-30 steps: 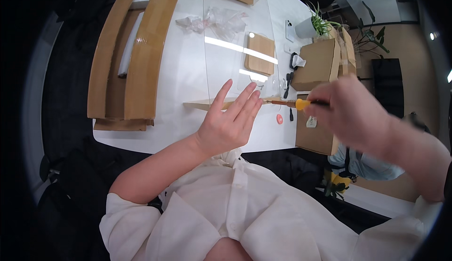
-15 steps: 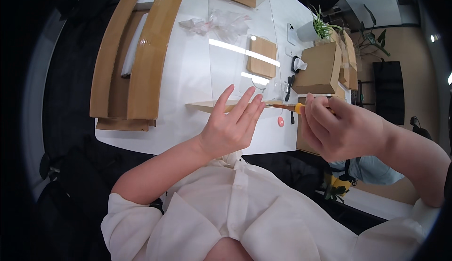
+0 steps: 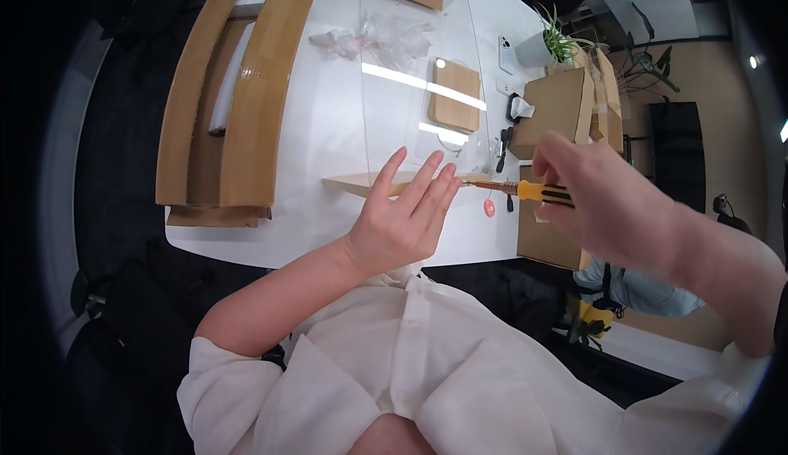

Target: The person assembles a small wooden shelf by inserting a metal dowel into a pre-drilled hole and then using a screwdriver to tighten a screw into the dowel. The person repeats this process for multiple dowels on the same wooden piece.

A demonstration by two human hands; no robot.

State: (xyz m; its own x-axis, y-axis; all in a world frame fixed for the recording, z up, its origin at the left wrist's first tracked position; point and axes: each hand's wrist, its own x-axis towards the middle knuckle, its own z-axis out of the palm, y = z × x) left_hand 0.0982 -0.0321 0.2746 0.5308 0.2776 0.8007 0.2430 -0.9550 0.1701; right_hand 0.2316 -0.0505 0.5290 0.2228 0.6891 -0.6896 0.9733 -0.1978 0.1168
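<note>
L hand (image 3: 404, 219) lies flat, fingers spread and straight, palm down on a thin light-wood strip (image 3: 355, 182) at the near edge of the white worktop (image 3: 312, 127); grip released, nothing clasped, just pressing on the strip. A clear acrylic sheet (image 3: 414, 61) stands upright from that strip, reaching toward the far side of the worktop, w/ bright light streaks reflected in it.

R hand (image 3: 603, 205) is clenched around a yellow-and-black-handled screwdriver (image 3: 525, 191), held roughly level; its shaft points left and the tip sits at the strip's right end, just beside the L fingertips (image 3: 447, 172). Cannot tell if the tip is seated in a screw.

Just under the shaft, a small red round piece (image 3: 489, 208) lies on the worktop. Behind it: a small black tool (image 3: 501, 147), a flat rectangular wood block (image 3: 455, 96), crumpled clear plastic wrap (image 3: 373, 38). At left, long open brown cardboard box (image 3: 230, 94) w/ a white rolled piece (image 3: 228, 82) inside. At right, brown cardboard cartons (image 3: 558, 106), a potted green plant (image 3: 552, 43) and a white phone (image 3: 506, 51) near the far corner. Person wears a white shirt (image 3: 427, 373), sleeves rolled up.
</note>
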